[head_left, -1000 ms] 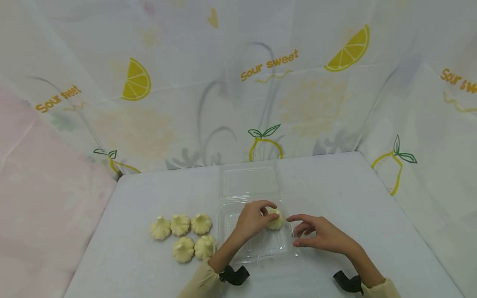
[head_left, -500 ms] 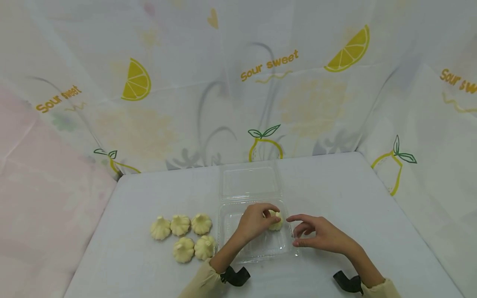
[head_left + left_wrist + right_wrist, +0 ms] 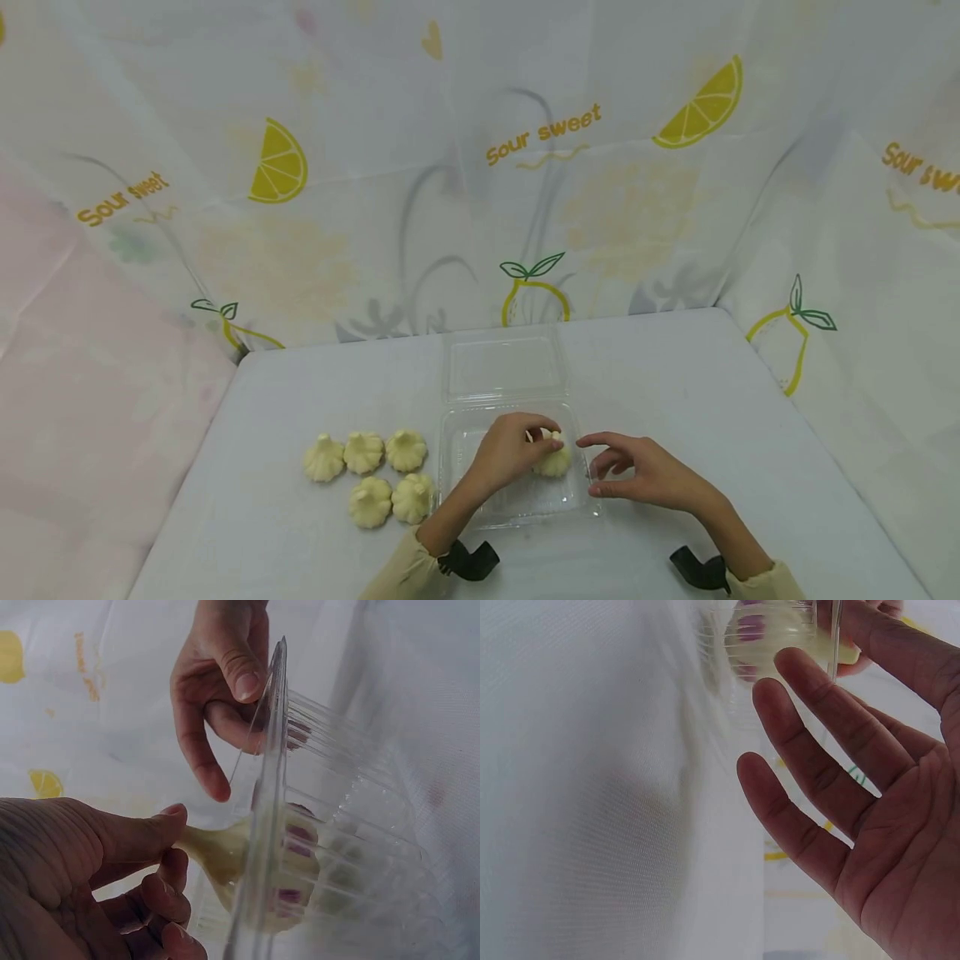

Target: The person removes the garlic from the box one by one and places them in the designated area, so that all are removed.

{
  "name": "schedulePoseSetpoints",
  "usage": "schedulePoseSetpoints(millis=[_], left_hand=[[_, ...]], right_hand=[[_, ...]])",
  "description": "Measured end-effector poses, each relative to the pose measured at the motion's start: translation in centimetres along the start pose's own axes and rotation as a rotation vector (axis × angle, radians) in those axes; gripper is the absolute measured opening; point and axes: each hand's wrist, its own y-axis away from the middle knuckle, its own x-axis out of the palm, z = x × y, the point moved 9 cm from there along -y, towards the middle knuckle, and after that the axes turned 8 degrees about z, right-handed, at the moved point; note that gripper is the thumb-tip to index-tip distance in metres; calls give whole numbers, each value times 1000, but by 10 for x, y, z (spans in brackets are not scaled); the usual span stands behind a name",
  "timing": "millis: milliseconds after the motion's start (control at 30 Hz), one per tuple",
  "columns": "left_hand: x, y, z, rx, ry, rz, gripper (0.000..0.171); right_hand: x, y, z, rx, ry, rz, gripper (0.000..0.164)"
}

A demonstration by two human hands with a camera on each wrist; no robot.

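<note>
In the head view, my left hand (image 3: pixel 508 450) pinches the stem of a pale garlic bulb (image 3: pixel 553 464) between thumb and fingertips. This bulb sits within the right part of a clear plastic clamshell box (image 3: pixel 459 421); the left wrist view shows purple patches on its underside (image 3: pixel 300 841) through the ribbed wall. My right hand (image 3: pixel 645 475) is beside the box's right wall, fingers spread and loosely bent, holding nothing. Whether its fingertips touch the wall, I cannot tell. Several more garlic bulbs (image 3: pixel 363 452) lie left of the box in two rows.
The box's lid (image 3: pixel 504 367) lies folded back behind its base. A white cloth covers the table (image 3: pixel 675 375), and printed fabric (image 3: pixel 360 167) hangs behind it. Black curved wrist pieces (image 3: pixel 472 562) are worn on both arms.
The left hand has shifted the garlic bulb a little toward the near side of the box. The right hand has stayed by the right wall.
</note>
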Motion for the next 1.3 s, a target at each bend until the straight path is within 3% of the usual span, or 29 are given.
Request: schedulePoseSetpoints(millis=[333,1000,1300], left_hand=[[-19,13,4,4,95,6,14],[-59,43,-1,58,91,-35,15],[-78,59,6,6,137,-61,15]], right_hand=[[1,-1,-1,14,-5,6,56],[1,0,-3,24,-8,6,56],[0,0,0,15,-6,4,56]])
